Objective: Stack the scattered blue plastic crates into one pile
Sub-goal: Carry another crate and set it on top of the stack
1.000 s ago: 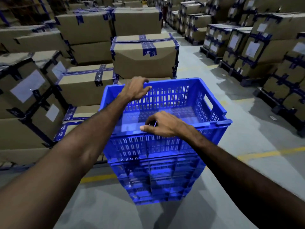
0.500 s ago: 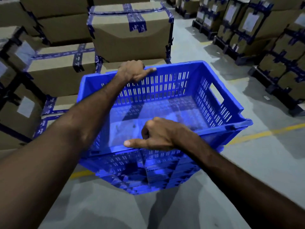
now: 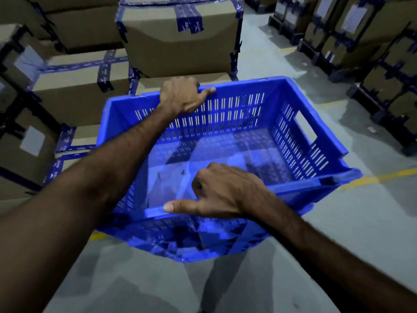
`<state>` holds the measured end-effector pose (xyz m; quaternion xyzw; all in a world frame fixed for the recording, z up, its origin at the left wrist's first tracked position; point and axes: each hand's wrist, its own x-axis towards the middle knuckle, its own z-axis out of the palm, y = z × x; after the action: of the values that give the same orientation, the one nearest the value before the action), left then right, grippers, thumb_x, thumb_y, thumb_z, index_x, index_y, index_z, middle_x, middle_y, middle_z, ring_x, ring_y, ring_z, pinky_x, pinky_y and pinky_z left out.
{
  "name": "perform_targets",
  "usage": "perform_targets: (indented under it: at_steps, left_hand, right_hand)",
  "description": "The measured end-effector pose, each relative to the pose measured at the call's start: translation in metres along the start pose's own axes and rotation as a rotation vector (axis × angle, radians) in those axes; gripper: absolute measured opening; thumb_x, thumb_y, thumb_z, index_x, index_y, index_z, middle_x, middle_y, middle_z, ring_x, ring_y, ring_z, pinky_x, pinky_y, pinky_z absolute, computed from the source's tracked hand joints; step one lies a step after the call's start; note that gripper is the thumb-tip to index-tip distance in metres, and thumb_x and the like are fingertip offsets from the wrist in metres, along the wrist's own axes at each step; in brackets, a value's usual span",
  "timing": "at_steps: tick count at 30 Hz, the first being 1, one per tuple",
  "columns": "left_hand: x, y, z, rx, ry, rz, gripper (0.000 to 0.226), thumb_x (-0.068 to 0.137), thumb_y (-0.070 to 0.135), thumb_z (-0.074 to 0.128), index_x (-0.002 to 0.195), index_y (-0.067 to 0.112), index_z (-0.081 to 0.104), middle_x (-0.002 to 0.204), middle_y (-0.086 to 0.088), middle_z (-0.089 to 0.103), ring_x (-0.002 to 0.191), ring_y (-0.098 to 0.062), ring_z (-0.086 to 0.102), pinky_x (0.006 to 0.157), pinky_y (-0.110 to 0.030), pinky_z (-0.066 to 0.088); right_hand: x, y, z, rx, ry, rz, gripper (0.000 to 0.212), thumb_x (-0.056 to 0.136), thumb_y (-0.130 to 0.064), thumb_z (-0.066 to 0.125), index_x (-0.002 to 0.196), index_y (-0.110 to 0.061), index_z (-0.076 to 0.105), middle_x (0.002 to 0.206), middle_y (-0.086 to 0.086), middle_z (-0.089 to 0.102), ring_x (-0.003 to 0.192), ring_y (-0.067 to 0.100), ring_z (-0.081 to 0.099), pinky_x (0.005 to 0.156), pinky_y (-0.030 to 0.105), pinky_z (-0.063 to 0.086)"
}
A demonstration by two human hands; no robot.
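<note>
**Top crate held at both rims over the pile**

The left hand (image 3: pixel 180 96) is closed over the far rim of the slotted blue plastic crate (image 3: pixel 225 141), fingers curled over its outer side, thumb along the top edge. The right hand (image 3: pixel 225 190) grips the near rim, fingers hooked inside, index finger lying straight along the edge toward 9 o'clock. The crate sits centre frame, tilted, its 3 o'clock corner low, above the pile of blue crates (image 3: pixel 191 242), whose blurred walls show beneath its near side.

The step in hand looks like seating this crate on the pile. The next move calls for levelling it and lining up its corners with the crate below; whether it already rests there cannot be told.

Tape-sealed brown cardboard boxes (image 3: pixel 180 41) stand close from 9 to 12 o'clock, just beyond the far rim. Open grey concrete floor (image 3: pixel 338 233) with a yellow line (image 3: pixel 372 179) lies from 3 to 6 o'clock, more stacked boxes at 2 o'clock.
</note>
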<state>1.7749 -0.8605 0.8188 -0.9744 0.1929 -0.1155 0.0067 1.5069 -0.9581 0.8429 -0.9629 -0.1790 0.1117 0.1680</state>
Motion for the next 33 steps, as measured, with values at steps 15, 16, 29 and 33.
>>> perform_targets:
  at_steps: [15, 16, 29, 33]
  left_hand:
    - [-0.042, -0.015, -0.032, -0.155, -0.122, 0.069, 0.093, 0.084, 0.089, 0.027, 0.152, 0.027, 0.041, 0.148, -0.012, 0.055, 0.135, -0.033, 0.050, 0.112, -0.063, 0.027]
    - [-0.052, -0.019, -0.037, -0.177, -0.116, 0.041, 0.098, 0.081, 0.091, 0.028, 0.155, 0.027, 0.038, 0.153, -0.013, 0.050, 0.139, -0.034, 0.046, 0.114, -0.065, 0.023]
    - [-0.221, -0.094, -0.061, -0.339, -0.119, -0.441, 0.097, 0.082, 0.059, 0.075, 0.157, 0.023, 0.024, 0.143, -0.026, 0.045, 0.126, -0.049, 0.050, 0.100, -0.059, 0.047]
    - [-0.241, -0.086, -0.065, -0.523, -0.132, -0.559, 0.068, 0.083, 0.035, 0.082, 0.132, 0.010, 0.042, 0.114, -0.015, 0.062, 0.094, -0.036, 0.064, 0.072, -0.040, 0.045]
  right_hand:
    - [0.018, 0.032, -0.004, 0.720, 0.299, 0.017, 0.046, 0.086, -0.059, 0.065, 0.075, -0.015, 0.075, 0.071, 0.002, 0.075, 0.069, 0.024, 0.071, 0.066, 0.046, 0.056]
    - [0.016, 0.041, -0.013, 0.692, 0.337, 0.015, 0.043, 0.088, -0.056, 0.065, 0.076, -0.016, 0.075, 0.073, 0.002, 0.076, 0.071, 0.025, 0.072, 0.067, 0.045, 0.057]
    - [-0.034, 0.195, -0.085, 0.108, 0.340, 0.564, 0.075, 0.089, -0.041, 0.070, 0.149, -0.018, 0.032, 0.135, 0.026, 0.055, 0.117, 0.044, 0.058, 0.095, 0.050, 0.051]
    - [-0.043, 0.198, -0.067, 0.281, 0.290, 0.579, 0.069, 0.092, -0.029, 0.069, 0.147, -0.019, 0.029, 0.128, 0.024, 0.061, 0.106, 0.044, 0.064, 0.087, 0.050, 0.054]
